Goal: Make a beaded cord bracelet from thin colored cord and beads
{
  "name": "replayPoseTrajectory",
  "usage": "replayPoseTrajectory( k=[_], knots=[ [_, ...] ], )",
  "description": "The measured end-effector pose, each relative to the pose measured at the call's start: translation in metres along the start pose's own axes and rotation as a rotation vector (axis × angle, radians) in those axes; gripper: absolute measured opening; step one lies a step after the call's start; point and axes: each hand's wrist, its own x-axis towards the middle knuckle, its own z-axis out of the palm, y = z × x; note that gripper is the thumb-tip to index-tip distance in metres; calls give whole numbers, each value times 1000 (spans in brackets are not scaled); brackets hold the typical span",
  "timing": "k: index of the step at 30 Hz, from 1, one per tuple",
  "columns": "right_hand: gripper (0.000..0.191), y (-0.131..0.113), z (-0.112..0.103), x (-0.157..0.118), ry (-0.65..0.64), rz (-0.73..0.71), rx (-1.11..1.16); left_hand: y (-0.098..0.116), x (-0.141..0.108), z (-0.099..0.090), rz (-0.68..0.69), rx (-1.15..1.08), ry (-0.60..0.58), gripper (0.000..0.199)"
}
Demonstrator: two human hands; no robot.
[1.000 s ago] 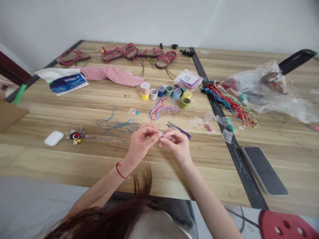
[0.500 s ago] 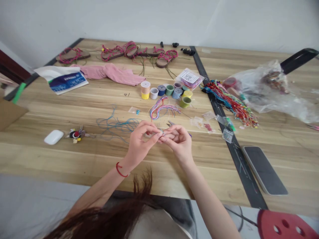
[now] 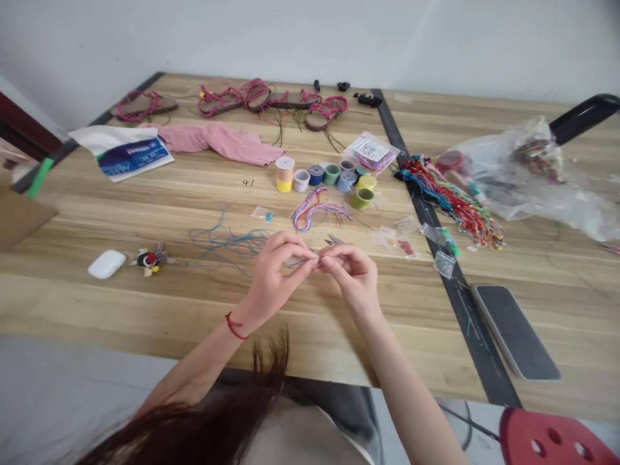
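1. Bench (image 3: pixel 145 310), wood-grained, with a pale wall (image 3: pixel 300 39) behind: lying beneath and around both hands.
2. Left hand (image 3: pixel 278 271): thumb and forefinger closing in a pinch on a small piece (image 3: pixel 317 259), other fingers curling loosely.
3. Right hand (image 3: pixel 356 278): thumb and forefinger meeting the left fingertips at that same piece, apparently pinching it too; remaining fingers half bending.
4. Small piece: sitting between the two sets of fingertips, above the bench; skin is hiding most of it, so its kind cannot be told.
5. Blue cords (image 3: pixel 227 241): sprawling loose, left of and just beyond the left hand.
6. Scissors (image 3: pixel 334 239): blade tips showing just beyond the right hand, which is covering the rest.
7. Striped threads (image 3: pixel 310 210): curving ahead of the hands; thread spools (image 3: pixel 331 174) are standing farther beyond.
8. Handling note, a judgement: such fine work is asking for light, steady pressure from both pinches, the tips bracing against each other, one side anchoring while the other is adjusting, and the knuckles opening enough to be giving the eye a clear line.
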Motion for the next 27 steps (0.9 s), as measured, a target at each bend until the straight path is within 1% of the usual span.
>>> replayPoseTrajectory(
  k=[3, 6, 8, 12, 15, 19, 22, 27],
  knots=[
    [13, 0, -2, 2, 18, -56, -28, 0, 0, 1, -48, -1, -7, 5],
    [11, 2, -6, 4, 73, -109, -24, -1, -1, 2, -123, -37, -24, 6],
    [14, 2, -9, 6, 97, -109, -1, -2, -1, 3, -194, -89, -48, 7],
    [22, 0, -11, 9, 131, -89, 43, -4, -2, 5, -378, -221, -95, 11],
    [25, -3, -13, 11, 158, -91, 71, -4, -3, 6, -469, -301, -125, 14],
    [27, -5, -17, 13, 190, -72, 128, -5, -3, 8, -519, -359, -172, 14],
    [29, -6, -20, 15, 203, -70, 124, -7, -4, 9, -534, -364, -218, 14],
    [34, -8, -21, 17, 218, -68, 147, -11, -6, 12, -537, -371, -250, 11]
  ],
)
